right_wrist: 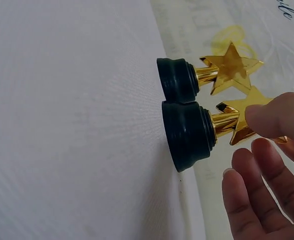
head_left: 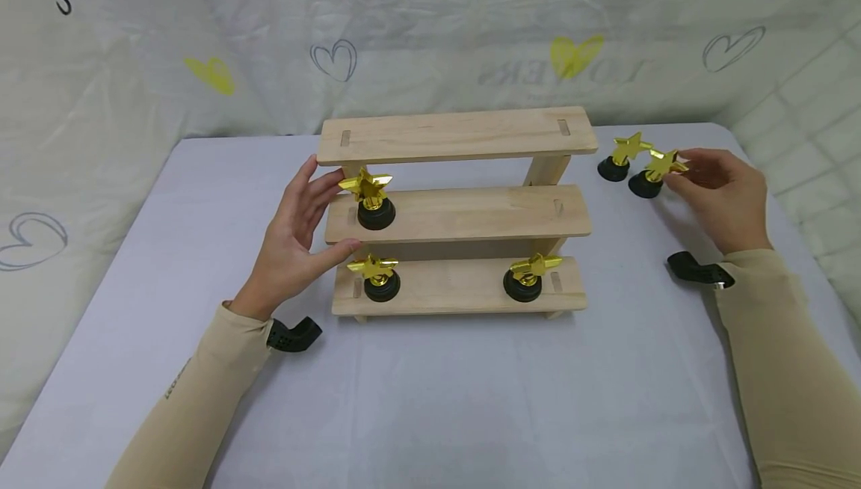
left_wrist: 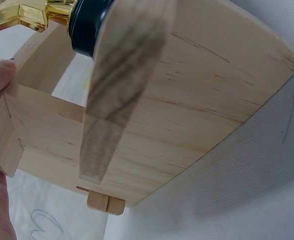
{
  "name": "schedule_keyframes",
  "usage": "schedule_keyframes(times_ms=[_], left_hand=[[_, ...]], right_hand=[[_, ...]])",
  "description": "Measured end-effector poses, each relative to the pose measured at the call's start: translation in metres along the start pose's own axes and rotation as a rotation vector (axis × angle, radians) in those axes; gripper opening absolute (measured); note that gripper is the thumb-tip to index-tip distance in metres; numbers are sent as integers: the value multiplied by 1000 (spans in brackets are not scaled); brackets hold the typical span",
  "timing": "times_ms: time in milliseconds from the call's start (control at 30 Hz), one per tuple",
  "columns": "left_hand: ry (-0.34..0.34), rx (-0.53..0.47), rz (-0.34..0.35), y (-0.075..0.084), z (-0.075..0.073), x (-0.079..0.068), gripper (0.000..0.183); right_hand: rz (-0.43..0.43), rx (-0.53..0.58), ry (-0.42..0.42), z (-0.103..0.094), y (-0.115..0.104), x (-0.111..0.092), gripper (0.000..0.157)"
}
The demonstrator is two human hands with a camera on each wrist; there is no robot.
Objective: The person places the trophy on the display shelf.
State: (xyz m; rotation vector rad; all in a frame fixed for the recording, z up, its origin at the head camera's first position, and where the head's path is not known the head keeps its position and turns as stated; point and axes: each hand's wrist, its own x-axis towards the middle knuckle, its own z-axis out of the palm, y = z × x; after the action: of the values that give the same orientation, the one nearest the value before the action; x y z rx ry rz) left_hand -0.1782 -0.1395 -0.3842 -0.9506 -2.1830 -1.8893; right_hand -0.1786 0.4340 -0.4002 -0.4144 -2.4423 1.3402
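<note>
One shelf (head_left: 464, 216), white table (head_left: 457, 392), heart-printed backdrop (head_left: 437, 25)

I have gold star trophy with round black base (head_left: 662, 164) upright on white table (head_left: 444, 399), star pinched by my right hand (head_left: 728, 194). Matching second trophy (head_left: 613, 169) upright just beside. To their left, pale wooden three-tier shelf (head_left: 464, 216), my left hand (head_left: 285, 250) gripping its left side. Three more alike, upright: middle-tier trophy (head_left: 376, 214) at left end, bottom-left trophy (head_left: 382, 287), bottom-right trophy (head_left: 522, 286).
</note>
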Motion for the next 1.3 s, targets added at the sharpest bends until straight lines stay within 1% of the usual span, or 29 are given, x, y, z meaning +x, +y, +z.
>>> schedule_keyframes(times_ms=[100, 233, 467, 567, 633, 733, 833, 900, 1133, 1300], left_hand=[[1, 4, 3, -1, 0, 0, 119], [2, 14, 3, -1, 0, -1, 119], [-1, 12, 5, 0, 1, 0, 119], [0, 9, 1, -1, 1, 0, 120], [1, 6, -3, -1, 1, 0, 120], [1, -2, -11, 0, 0, -1, 120], [2, -2, -14, 0, 1, -1, 119], [2, -1, -13, 0, 1, -1, 119], [1, -1, -8, -1, 1, 0, 119], [1, -7, -9, -1, 1, 0, 120]], right_hand=[[-10, 8, 6, 1, 3, 1, 42], [-11, -2, 12, 2, 4, 1, 36], [-16, -53, 55, 0, 7, 1, 31], [8, -61, 49, 0, 6, 2, 30], [29, -72, 30, 0, 5, 3, 31], [54, -81, -6, 1, 4, 4, 37], [59, -87, -20, 2, 4, 4, 45], [60, -91, -22, 3, 4, 4, 46], [62, -100, 0, 0, 6, 2, 37], [109, -121, 28, 1, 3, 4, 33]])
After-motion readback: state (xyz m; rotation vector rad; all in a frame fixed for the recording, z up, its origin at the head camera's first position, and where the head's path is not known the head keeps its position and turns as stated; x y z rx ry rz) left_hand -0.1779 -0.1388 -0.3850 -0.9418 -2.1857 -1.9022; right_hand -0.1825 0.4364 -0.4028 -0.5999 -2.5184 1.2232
